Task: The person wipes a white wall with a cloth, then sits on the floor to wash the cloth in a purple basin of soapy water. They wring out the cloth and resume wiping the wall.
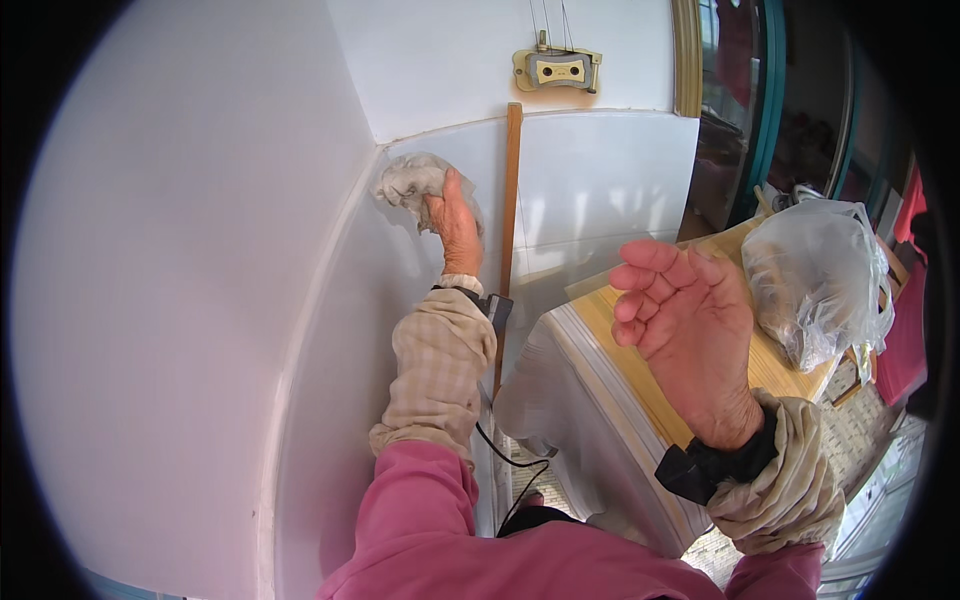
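Clock dirs. from pic. centre, head view.

1. Rag: greyish-white, crumpled, approx. 11 o'clock, against wht. panel nr. wall corner; in L hand.

2. L hand: approx. 11–12 o'clock. Gripping rag; thumb visible, pointing up along folds, other fingers mostly hidden in cloth. Chk. beige oversleeve; blk. wristband.

3. R hand: approx. 3 o'clock, over desk. Palm to cam., fingers loosely curled, side by side; thumb near fingertips. Beige oversleeve; blk. strap at wrist.

4. Desk: approx. 4 o'clock. Lt. wood top, wht. ridged edge; pale sheet hanging down near side, twd. 5.

5. Bag: clear plastic, approx. 3 o'clock, on desk, just beyond R hand; brownish contents, too blurred to ID.

6. Wood strip: narrow, upright vs. panel, 12 o'clock, just right of rag & L hand.

7. Wall unit: tan/grey, two dk. round spots, betw. 12 & 1; thin wires above.

8. Cord: blk., 6 o'clock, betw. L arm & desk.

9. Frame: teal, approx. 2 o'clock.

10. Top: pink, worn, approx. 6–7 o'clock.
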### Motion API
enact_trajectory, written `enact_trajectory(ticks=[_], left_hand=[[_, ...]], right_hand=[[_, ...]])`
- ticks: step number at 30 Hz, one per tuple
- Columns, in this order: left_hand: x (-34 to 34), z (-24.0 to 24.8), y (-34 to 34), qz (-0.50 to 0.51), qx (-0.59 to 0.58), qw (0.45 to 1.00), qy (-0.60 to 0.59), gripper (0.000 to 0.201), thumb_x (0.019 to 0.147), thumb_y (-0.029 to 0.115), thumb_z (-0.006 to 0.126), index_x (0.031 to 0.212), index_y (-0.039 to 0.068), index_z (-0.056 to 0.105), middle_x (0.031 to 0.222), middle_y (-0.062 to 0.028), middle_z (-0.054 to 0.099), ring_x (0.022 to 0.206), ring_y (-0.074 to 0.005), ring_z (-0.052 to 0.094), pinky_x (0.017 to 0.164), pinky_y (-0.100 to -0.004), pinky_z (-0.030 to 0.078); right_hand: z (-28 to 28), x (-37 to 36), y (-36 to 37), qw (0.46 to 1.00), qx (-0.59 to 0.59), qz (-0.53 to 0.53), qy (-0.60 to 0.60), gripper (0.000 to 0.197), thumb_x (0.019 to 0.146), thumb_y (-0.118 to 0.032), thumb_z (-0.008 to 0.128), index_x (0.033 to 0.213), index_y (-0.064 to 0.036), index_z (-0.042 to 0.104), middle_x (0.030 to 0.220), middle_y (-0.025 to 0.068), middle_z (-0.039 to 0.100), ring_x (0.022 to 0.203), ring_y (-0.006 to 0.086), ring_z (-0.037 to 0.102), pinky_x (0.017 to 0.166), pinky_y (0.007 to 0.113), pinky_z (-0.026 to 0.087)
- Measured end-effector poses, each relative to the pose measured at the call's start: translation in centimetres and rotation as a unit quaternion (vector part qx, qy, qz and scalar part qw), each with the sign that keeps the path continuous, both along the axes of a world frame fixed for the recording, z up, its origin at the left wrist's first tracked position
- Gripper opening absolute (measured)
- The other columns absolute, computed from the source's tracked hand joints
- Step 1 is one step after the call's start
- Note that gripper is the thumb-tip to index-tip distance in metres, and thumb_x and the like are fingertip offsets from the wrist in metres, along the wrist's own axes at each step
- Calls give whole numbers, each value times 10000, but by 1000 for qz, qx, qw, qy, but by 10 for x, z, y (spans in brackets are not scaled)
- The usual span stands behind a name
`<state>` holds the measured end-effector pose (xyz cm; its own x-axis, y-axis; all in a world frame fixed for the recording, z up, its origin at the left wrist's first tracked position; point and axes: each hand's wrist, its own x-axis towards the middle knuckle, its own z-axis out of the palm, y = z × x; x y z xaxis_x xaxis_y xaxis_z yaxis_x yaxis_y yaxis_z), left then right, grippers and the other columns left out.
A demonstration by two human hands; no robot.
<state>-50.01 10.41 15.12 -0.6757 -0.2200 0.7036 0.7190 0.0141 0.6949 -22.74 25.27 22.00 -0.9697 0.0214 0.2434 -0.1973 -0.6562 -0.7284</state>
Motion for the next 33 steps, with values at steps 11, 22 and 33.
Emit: enact_trajectory(ticks=[11,22,33], left_hand=[[-153,96,-41,482,-371,794,25,282,787,192,537,1000,7,545,1093,-167,530,1024,-336,493,864,-437,414],[-159,89,-41,398,-431,805,-82,346,784,294,479,956,49,653,1097,-103,572,1054,-333,492,850,-500,401],[-149,77,56,316,-402,859,37,277,747,273,512,833,83,694,1044,-71,584,994,-300,502,850,-484,392]], right_hand=[[-10,-6,37,994,-25,-103,-20,426,881,-359,393,986,2,596,840,88,641,657,184,576,618,308,446],[-48,11,69,965,-129,-225,-22,343,906,-333,425,928,-42,604,772,44,596,587,138,479,512,270,371],[-70,7,78,949,-191,-251,-10,287,912,-302,447,930,-57,597,735,29,552,566,125,403,494,255,337]])
